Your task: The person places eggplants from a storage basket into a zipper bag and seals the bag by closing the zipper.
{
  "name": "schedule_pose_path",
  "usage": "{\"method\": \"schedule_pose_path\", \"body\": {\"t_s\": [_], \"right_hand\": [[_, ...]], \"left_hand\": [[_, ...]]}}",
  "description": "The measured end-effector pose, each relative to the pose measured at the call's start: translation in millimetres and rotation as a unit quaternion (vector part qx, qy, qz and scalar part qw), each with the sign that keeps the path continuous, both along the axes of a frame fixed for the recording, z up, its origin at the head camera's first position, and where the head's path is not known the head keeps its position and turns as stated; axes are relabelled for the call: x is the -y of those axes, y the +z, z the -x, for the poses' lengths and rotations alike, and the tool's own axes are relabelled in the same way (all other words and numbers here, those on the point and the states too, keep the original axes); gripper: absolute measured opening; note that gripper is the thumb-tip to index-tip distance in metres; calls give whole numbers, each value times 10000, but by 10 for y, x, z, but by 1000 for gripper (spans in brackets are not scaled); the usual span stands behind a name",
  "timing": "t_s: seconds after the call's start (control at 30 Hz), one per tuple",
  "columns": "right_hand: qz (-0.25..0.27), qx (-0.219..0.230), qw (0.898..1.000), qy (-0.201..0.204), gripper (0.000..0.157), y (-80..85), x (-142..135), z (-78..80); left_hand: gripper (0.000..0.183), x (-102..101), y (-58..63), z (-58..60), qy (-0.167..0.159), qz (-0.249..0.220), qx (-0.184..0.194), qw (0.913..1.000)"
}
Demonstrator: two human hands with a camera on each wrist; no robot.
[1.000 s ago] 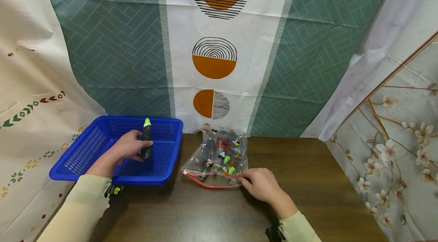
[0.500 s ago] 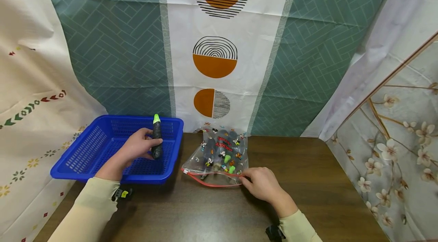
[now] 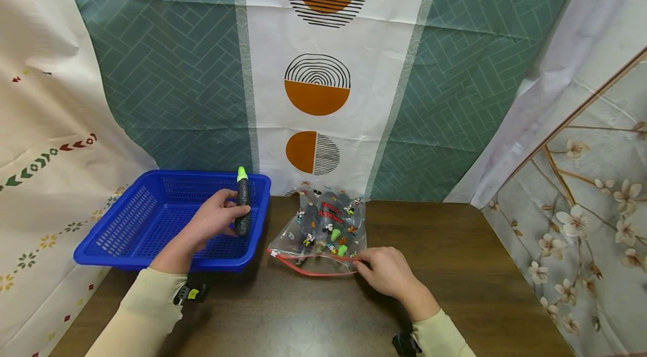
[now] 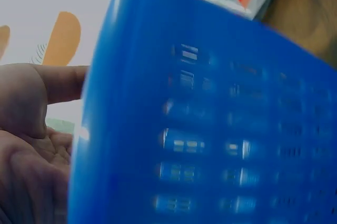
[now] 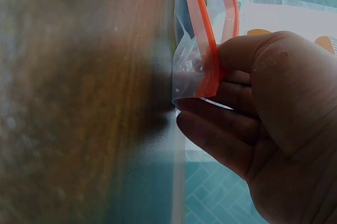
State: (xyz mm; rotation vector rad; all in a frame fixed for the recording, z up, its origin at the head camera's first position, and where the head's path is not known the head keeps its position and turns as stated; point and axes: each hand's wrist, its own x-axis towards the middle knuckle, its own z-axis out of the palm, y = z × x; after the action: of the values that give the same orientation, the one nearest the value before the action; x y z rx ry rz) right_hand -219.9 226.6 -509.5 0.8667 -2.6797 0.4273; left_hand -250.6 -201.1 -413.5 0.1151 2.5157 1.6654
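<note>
My left hand [image 3: 214,215] holds a dark, rough, cucumber-shaped vegetable [image 3: 243,200] with a bright green tip, between thumb and fingers. It is upright over the right part of the blue plastic basket [image 3: 151,222]. In the left wrist view, the basket wall [image 4: 210,103] hides the vegetable and my fingertips. My right hand [image 3: 386,271] pinches the right end of the red zip edge on a clear printed zip bag [image 3: 331,222]. Several dark pieces, some with green tips, show inside the bag. The right wrist view has my thumb and fingers on the bag's orange-red strip [image 5: 205,40].
Basket and bag stand side by side on a brown wooden table [image 3: 283,317], a narrow gap between them. Behind them hangs a green and white patterned cloth [image 3: 172,65]. Floral cloth [image 3: 581,233] borders the table on the right, and a cream cloth [image 3: 45,177] on the left.
My left hand has moved right across the basket with the dark vegetable, toward the basket's right wall. The right hand and the bag have stayed in place.
</note>
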Motion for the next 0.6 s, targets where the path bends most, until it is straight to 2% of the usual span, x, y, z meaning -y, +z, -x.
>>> {"method": "schedule_pose_path", "body": {"t_s": [0.33, 0.6], "right_hand": [[-4, 69, 10000, 0, 5, 3, 2, -4], [-14, 56, 10000, 4, 5, -1, 1, 1]], "left_hand": [[68, -136, 25, -41, 35, -215, -135, 9997], [67, -228, 94, -110, -244, -429, -275, 9984]]}}
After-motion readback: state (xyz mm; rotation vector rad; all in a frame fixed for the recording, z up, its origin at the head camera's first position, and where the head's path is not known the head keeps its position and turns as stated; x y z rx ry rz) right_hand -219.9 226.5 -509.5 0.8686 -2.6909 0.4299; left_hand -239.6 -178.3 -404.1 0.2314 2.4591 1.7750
